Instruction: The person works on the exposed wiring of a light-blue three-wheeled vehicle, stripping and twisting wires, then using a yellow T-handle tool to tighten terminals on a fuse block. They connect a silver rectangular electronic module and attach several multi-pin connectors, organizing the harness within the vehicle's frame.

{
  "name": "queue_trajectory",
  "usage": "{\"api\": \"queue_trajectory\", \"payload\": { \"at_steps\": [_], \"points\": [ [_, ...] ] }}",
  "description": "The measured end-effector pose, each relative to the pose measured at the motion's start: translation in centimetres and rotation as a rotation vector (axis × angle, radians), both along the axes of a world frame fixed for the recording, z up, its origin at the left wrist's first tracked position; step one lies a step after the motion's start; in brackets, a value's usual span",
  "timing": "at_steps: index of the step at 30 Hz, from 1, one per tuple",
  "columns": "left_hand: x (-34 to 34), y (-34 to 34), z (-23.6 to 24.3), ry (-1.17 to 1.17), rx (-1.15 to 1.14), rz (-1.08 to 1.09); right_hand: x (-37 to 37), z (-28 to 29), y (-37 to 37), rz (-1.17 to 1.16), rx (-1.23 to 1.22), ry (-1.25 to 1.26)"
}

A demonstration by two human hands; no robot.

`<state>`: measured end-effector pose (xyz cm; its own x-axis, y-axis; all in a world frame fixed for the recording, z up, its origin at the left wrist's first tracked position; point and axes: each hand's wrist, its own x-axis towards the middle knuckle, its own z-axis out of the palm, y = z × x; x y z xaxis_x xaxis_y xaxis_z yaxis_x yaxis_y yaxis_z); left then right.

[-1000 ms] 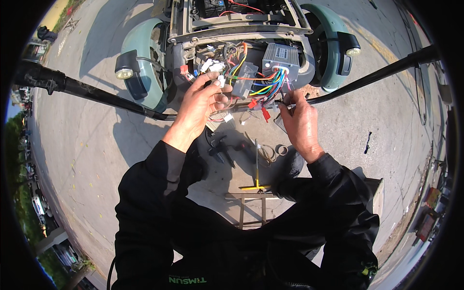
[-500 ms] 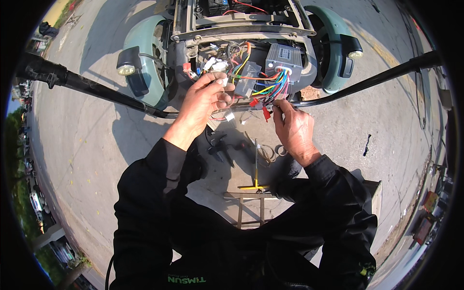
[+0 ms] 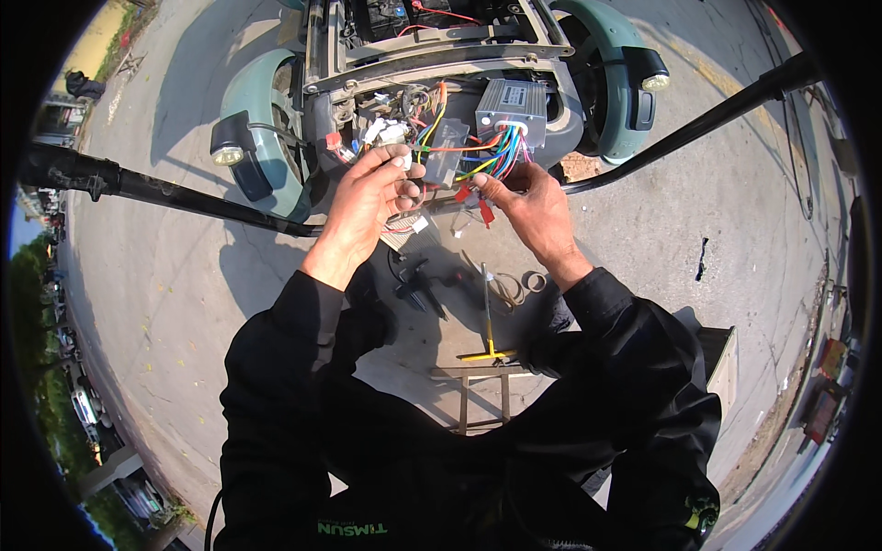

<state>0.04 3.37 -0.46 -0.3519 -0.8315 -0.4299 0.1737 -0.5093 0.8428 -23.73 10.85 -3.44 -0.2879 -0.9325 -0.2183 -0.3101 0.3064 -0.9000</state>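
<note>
My left hand [image 3: 354,207] pinches a small white connector [image 3: 402,162] between thumb and fingertips, its other fingers curled. To its right, my right hand [image 3: 537,207] is closed at the lower end of a bundle of coloured wires [image 3: 507,151], thumb against the fingers. Red connectors [image 3: 486,214] hang beside the right thumb; exactly which wire or connector the fingers grip is hidden. The bundle comes out of a silver finned control box [image 3: 511,103] on the vehicle frame. Loose white connectors [image 3: 384,131] and tangled wires lie beyond my left hand, and a clear plastic sheet [image 3: 446,147] sits between the hands.
Black bars [image 3: 220,205] extend to both sides of the vehicle, which has green fenders [image 3: 260,133] with lamps. Below my hands lie a yellow T-handled tool [image 3: 488,354], a roll of tape [image 3: 534,281], black parts [image 3: 420,292] and a wooden stool frame [image 3: 484,397].
My right hand has shifted up and left against the wire bundle, its fingers now behind the wires. My left hand keeps its pinch on the white connector. The whole view has swung slightly.
</note>
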Motion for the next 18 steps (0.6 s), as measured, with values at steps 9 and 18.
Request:
{"api": "queue_trajectory", "payload": {
  "at_steps": [9,18],
  "points": [
    [0.1,-0.1,-0.1,-0.002,-0.002,-0.019,-0.4,-0.3,-0.1,0.039,0.051,-0.377],
    [-0.1,0.1,0.2,0.002,-0.003,-0.015,-2.8,1.2,0.5,0.205,0.163,-0.654]
  ]
}}
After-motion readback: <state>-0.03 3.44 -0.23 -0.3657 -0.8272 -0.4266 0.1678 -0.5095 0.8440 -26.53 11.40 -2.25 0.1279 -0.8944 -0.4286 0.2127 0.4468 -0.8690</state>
